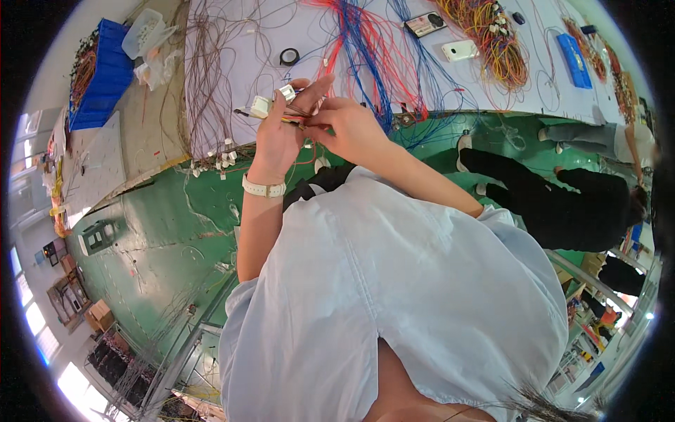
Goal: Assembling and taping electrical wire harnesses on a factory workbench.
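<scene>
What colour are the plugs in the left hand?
The plugs are white to cream, best in head view.

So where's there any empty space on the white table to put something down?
Beyond the black tape roll, there's a mostly bare patch of white table between the brown wires and the red and blue wires. It's crowded around the yellow wire bundle and by the near edge, where the left hand holds white connectors beside the right hand.
</scene>
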